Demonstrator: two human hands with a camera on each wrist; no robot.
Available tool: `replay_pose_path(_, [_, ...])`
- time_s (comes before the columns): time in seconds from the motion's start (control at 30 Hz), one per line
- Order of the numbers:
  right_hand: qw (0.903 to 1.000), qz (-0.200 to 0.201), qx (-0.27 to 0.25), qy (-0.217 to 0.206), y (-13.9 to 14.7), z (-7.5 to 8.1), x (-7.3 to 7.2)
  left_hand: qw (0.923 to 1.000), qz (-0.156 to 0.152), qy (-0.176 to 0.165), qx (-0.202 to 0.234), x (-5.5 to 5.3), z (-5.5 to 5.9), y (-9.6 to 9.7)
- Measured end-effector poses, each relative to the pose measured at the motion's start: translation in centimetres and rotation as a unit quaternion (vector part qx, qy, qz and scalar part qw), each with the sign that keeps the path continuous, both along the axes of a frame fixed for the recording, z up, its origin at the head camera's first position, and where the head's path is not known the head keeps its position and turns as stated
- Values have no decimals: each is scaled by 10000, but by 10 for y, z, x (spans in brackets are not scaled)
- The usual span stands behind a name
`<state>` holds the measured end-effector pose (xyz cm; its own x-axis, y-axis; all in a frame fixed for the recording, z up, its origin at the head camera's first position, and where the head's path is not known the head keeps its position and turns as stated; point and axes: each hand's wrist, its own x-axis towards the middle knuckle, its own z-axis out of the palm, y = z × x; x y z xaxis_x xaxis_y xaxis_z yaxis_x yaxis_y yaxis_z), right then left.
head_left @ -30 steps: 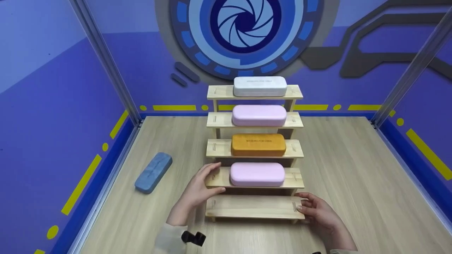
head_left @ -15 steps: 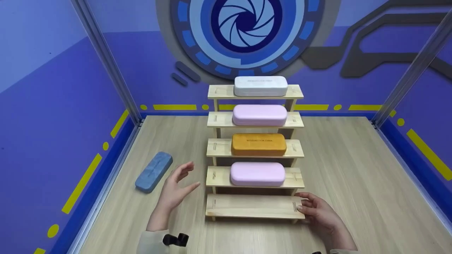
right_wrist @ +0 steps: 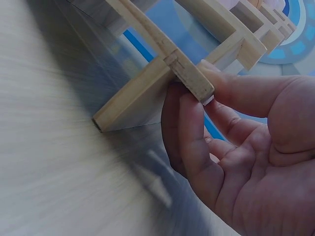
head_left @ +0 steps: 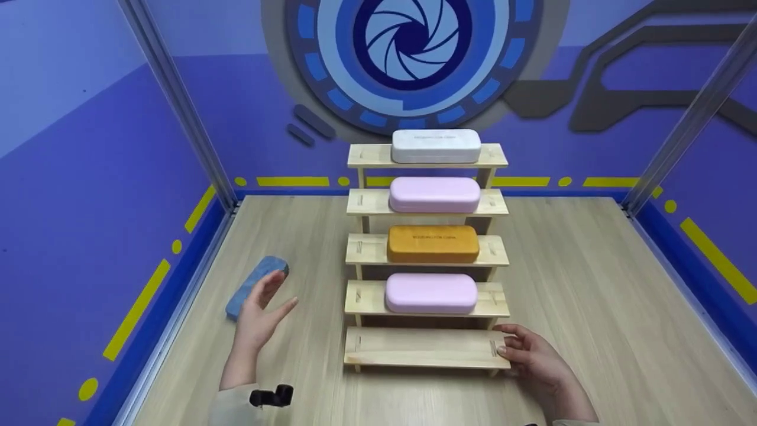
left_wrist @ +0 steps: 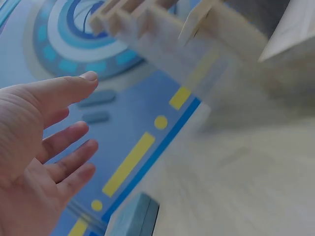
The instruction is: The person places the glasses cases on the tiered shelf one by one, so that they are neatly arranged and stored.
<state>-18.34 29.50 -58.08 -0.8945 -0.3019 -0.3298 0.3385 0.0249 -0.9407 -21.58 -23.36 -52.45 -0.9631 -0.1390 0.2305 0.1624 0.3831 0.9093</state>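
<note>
My right hand (head_left: 535,358) grips the right end of the lowest step of a tiered wooden rack (head_left: 426,348). In the right wrist view, thumb and fingers pinch the board's end (right_wrist: 189,76). My left hand (head_left: 260,316) holds nothing, its fingers spread, and overlaps a blue glasses case (head_left: 241,299) lying aslant on the table at the left. That case (left_wrist: 135,216) shows below the left fingers in the left wrist view. On the rack's upper steps sit a white case (head_left: 436,147), a pink case (head_left: 434,195), an orange case (head_left: 433,244) and another pink case (head_left: 431,293).
A light wood-grain table (head_left: 591,284) carries everything. Purple-blue printed panels (head_left: 248,118) enclose it at the back and both sides, with metal posts (head_left: 177,106) at the corners. The rack's bottom step bears no case.
My left hand has let go of the rack's left side and moved left to the blue glasses case. The right hand keeps its grip on the bottom step.
</note>
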Motion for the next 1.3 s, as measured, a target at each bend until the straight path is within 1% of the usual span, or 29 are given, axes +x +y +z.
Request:
replay_pose_path(0.07, [10000, 21, -8, 26, 0, 0, 0, 9997, 165, -166, 92, -1, -2, -8])
replay_pose_path(0.17, [9999, 65, -28, 80, 0, 0, 0, 9984, 422, -315, 198, -2, -7, -19])
replay_pose_path(0.27, [10000, 17, -72, 15, 0, 0, 1, 9966, 624, -374, 399, -4, -12, -28])
replay_pose_path(0.43, [9995, 68, -290, 77, 0, -2, 2, 9926, 908, -430, 677, -4, -22, -41])
replay_pose_path(0.53, [9990, 152, -385, 157, 1, -3, 2, 9887, 1113, -507, 869, -3, -28, -47])
replay_pose_path(0.63, [9991, 179, -356, 172, 1, -3, 2, 9845, 1299, -606, 1006, -3, -33, -52])
replay_pose_path(0.7, [9991, 201, -317, 201, 2, -3, 1, 9823, 1407, -688, 1025, -4, -37, -55])
replay_pose_path(0.87, [9995, 169, -222, 171, 2, -3, 0, 9812, 1479, -766, 975, -6, -45, -61])
replay_pose_path(1.03, [9994, 148, -261, 157, 1, -4, 0, 9772, 1514, -1029, 1076, -3, -52, -65])
replay_pose_path(1.2, [9993, 175, -227, 229, 1, -4, 0, 9754, 1413, -1222, 1173, -3, -58, -68])
replay_pose_path(1.3, [9993, 171, -210, 242, 1, -4, 1, 9769, 1298, -1322, 1066, -4, -62, -70])
